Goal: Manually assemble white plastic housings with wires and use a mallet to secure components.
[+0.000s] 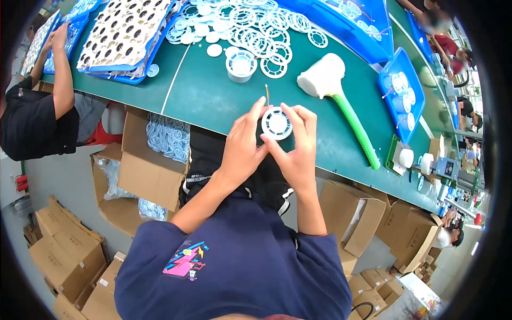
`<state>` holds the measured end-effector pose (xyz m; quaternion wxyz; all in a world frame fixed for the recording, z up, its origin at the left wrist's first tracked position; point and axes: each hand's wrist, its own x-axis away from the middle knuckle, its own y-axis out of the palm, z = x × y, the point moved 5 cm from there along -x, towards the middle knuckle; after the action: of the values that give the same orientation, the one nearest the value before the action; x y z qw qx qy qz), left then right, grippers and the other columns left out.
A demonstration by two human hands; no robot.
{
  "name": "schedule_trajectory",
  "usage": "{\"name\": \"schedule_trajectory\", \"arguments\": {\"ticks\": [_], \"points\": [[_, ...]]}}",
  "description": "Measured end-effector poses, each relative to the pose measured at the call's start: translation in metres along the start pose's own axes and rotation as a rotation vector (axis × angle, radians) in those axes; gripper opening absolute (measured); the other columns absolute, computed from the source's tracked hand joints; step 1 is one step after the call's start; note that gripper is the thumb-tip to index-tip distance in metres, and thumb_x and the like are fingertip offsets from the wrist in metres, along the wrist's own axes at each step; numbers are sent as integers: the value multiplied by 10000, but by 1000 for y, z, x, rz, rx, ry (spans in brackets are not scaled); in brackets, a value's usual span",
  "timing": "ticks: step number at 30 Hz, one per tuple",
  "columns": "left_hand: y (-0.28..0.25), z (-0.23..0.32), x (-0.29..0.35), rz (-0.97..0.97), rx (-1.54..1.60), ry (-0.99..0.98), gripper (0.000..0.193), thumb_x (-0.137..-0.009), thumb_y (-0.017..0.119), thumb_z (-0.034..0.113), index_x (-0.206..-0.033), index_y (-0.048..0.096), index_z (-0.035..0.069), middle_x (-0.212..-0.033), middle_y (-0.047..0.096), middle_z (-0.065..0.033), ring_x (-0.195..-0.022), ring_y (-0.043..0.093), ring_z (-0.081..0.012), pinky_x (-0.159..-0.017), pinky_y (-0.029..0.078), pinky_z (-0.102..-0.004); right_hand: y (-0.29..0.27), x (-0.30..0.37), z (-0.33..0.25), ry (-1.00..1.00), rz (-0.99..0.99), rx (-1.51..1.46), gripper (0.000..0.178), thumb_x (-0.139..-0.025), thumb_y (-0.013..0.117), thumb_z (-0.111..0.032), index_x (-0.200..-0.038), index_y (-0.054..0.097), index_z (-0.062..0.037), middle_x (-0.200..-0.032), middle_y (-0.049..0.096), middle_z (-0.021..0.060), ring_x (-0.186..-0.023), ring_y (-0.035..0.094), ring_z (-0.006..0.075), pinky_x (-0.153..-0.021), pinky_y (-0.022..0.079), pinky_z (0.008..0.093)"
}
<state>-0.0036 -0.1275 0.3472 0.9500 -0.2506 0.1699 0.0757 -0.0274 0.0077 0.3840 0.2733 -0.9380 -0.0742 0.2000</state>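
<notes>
At the near edge of the green table (213, 101), both hands are closing around a small round white spool (277, 123): the left hand (241, 146) is pinching it from the left side with thumb and fingers, and the right hand (296, 149) is gripping it from the right, the fingers curling over its rim. A thin orange wire (267, 94) is standing up just behind the spool, near the left fingertips. I judge that the person is fitting or pressing the parts of this spool together; the next move is probably asking for steady pressure with both thumbs while the piece is kept level. Just beyond the hands, a white mallet with a green handle (341, 93) is lying across the table, and a finished-looking white spool (241, 65) is standing further in. Toward the far edge, many flat white rings (261, 32) are lying in a loose heap, and blue trays (401, 93) are holding more white pieces at the right edge. At the far left corner, another person's arm (61, 69) is reaching to a tray of white sheets with dark holes (120, 32). Under the table, open brown cardboard boxes (154, 165) are standing, one holding pale rings in a clear bag, and more closed boxes (66, 256) are stacked on the floor; I cannot make out any labels on them.
</notes>
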Motion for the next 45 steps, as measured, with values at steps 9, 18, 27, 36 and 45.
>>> {"name": "schedule_trajectory", "arguments": {"ticks": [9, 18, 27, 36, 45], "points": [[-2, 1, -1, -29, -1, -3, 875, -812, 813, 49, -1566, 372, 4, -1346, 668, -202, -1245, 639, -381, -1071, 481, -468, -1, -4, 1, 25, -14, -32, 666, -759, 872, -33, -1380, 635, 13, -1306, 545, 165, -1183, 599, 321, -978, 531, 415], [21, 14, 9, 149, -62, 43, 794, -873, 837, 222, -1511, 427, -15, -1424, 573, -248, -1262, 604, -433, -1030, 489, -494, -2, 1, -4, 85, -45, 8, 650, -806, 829, -52, -1410, 600, 16, -1366, 542, 195, -1267, 571, 370, -1039, 504, 437], [11, 12, -7, -1, 222, -135, 678, -902, 815, 189, -1465, 480, 15, -1422, 567, -227, -1262, 609, -404, -1052, 495, -461, -91, -28, 86, 141, 84, 845, 478, -993, 721, -277, -1399, 594, -59, -1208, 664, 172, -1050, 660, 360, -875, 529, 467], [-3, 5, -15, -86, 248, -158, 625, -836, 848, 214, -1401, 610, 91, -1284, 519, -153, -1214, 543, -327, -1052, 457, -437, -113, 24, 17, 427, -177, -21, 365, -1146, 450, -335, -1208, 609, -13, -753, 533, 17, -603, 456, 55, -502, 353, 229], [2, -4, -11, -128, 196, -70, 853, -899, 812, 280, -1575, 357, 30, -1438, 509, -175, -1337, 504, -364, -1138, 380, -461, -116, 38, 9, 498, -176, -1, 410, -1152, 433, -347, -1308, 614, -14, -709, 516, -1, -593, 442, 65, -515, 368, 243]]}}
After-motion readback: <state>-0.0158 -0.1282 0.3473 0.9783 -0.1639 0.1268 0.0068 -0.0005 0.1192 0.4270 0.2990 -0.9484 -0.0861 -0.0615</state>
